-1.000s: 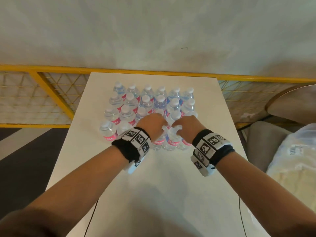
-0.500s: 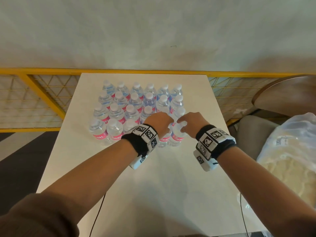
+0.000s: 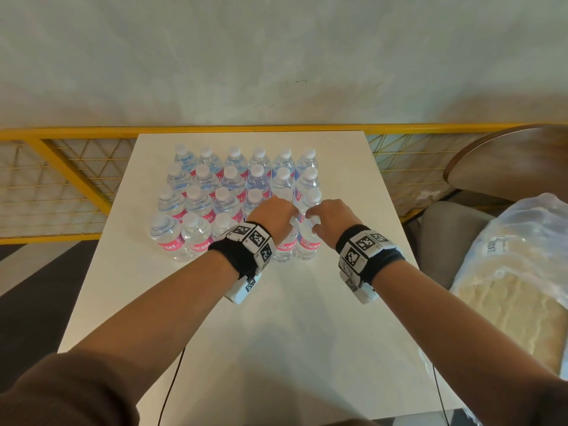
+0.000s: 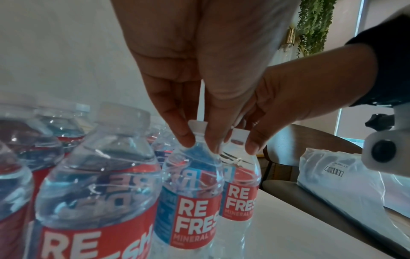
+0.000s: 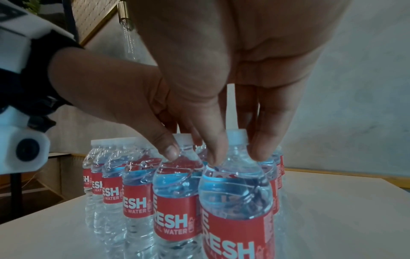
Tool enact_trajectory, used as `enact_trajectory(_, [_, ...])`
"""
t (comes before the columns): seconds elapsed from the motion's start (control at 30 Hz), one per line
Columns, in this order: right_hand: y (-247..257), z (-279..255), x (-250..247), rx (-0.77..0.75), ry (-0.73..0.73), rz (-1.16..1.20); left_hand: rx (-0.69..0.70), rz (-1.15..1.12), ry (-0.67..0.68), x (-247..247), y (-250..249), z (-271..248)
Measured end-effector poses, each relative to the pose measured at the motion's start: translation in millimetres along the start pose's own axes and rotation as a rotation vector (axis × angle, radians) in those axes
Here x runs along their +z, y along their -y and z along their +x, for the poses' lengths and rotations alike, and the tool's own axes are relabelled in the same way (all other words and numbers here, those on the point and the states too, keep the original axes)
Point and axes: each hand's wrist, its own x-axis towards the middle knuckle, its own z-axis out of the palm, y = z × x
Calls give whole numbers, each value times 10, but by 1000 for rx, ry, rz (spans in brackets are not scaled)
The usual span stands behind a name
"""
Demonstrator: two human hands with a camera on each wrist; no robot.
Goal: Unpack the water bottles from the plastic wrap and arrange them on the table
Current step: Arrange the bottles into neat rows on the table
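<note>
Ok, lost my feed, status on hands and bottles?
Left hand and right hand each pinch a front-row bottle neck. Bottles upright in rows on table. No wrap on them, nothing blocking.

A café or lounge-type interior is suggested: a white table (image 3: 276,318) is set against a yellow mesh railing (image 3: 61,179), upholstered chairs (image 4: 310,198) are placed beside it, and hanging greenery (image 4: 315,24) is seen by a window.

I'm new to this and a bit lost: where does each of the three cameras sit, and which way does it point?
Head: worn high, looking down at the table and bottle grid; both forearms show.
Left wrist: along the left hand at a bottle neck.
Right wrist: along the right hand, fingertips on the front corner bottle.
Shared: both wrist views show both hands.
</note>
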Motion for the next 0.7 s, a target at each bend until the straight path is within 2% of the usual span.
enact_trajectory(0.23, [-51,5,-10,-7,0,42,-1,35,14,-63,63,-32])
enact_trajectory(0.37, [-65,22,-6,7,23,69,-42,-55,-30,-57,142,-103])
enact_trajectory(0.53, [-129,8,21,22,-2,107,-119,-177,-165,-163,385,-366])
enact_trajectory(0.63, [-173,-22,65,22,-14,162,-215,-254,-334,-109,754,-655])
enact_trajectory(0.7, [-194,-38,114,27,-34,207,-293,-224,-440,1,1050,-856])
